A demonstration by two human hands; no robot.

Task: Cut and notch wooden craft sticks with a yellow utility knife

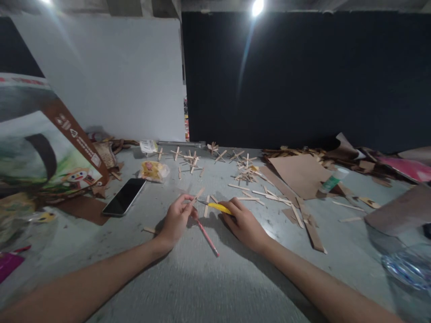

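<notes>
Pinched between the fingertips of my left hand [178,219] is a wooden craft stick [200,194], its free end pointing up and away. My right hand [247,225] is closed around a yellow craft knife [219,207]. The knife's thin blade points left and reaches the stick near my left fingertips; whether it touches cannot be made out. Below the left fingers a pink pencil [209,239] slants toward me, its far end hidden by that hand. Just beyond the knife, crossed sticks [206,207] lie on the grey table [168,278].
Several crossed-stick pieces [193,162] and loose sticks [267,195] spread across the far side. At left are a phone [125,197], a snack packet [154,171] and a large printed bag [50,148]. Cardboard [301,172], a glue stick [333,180] and clear plastic [409,267] lie right.
</notes>
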